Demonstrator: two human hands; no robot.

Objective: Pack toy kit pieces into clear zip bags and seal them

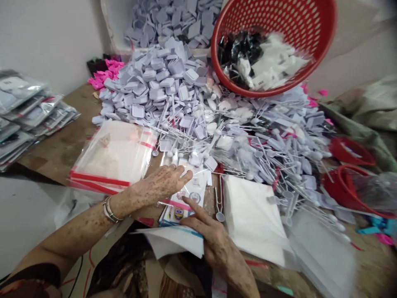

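My left hand [166, 181] reaches across a clear plastic bag [171, 203] with a pink strip. Its fingers are bent downward, and whatever lies under their tips is hidden. Inside or beneath the bag shows a white sheet [196, 197] with small printed pictures. My right hand [212, 236] is closed at the edge of a curled white paper sheet [175, 242] with a blue border. Its index finger points out over the printed pictures. Between the hands lie colourful printed cards [179, 214], partly covered by the bag and the curled sheet.
Pale plastic toy pieces [161, 78] heap along the back. A red basket [322, 49] with packets leans over them. Flat bags [105, 153] with red strips lie left, a white stack [254, 215] right. Filled packs [25, 103] stand far left.
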